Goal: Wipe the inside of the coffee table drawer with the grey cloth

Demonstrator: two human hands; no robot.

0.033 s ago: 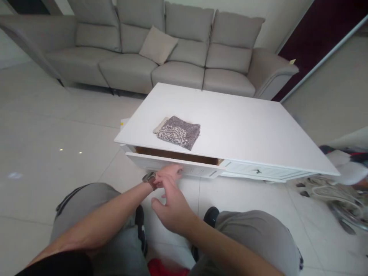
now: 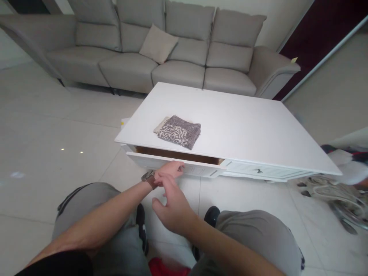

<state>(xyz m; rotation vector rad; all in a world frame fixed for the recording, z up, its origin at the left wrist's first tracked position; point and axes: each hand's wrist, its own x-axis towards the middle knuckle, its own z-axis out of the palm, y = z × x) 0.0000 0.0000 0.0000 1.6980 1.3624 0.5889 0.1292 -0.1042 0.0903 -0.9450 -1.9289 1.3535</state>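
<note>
Right now the left hand (image 2: 171,168) curls at the front of the partly open drawer (image 2: 202,170) beneath the worktop (image 2: 244,126); whether it grips anything I cannot tell. Loosely open, the right hand (image 2: 175,205) hangs near the wristwatch (image 2: 148,176), and a folded cloth (image 2: 181,132) lies above.

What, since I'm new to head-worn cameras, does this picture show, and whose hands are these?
There is no machine: these are a person's bare hands, seen from a camera on that person's head, looking forward and down. Ahead stands a low white rectangular table; on it lies a folded grey-and-cream patterned cloth. A white panelled drawer in its near side is partly open. The left hand is at the drawer's front; its exact grip is hidden. The right hand, thumb apart from fingers, is by the left wrist, holding nothing visible. A grey-beige cushioned sofa stands behind.
</note>
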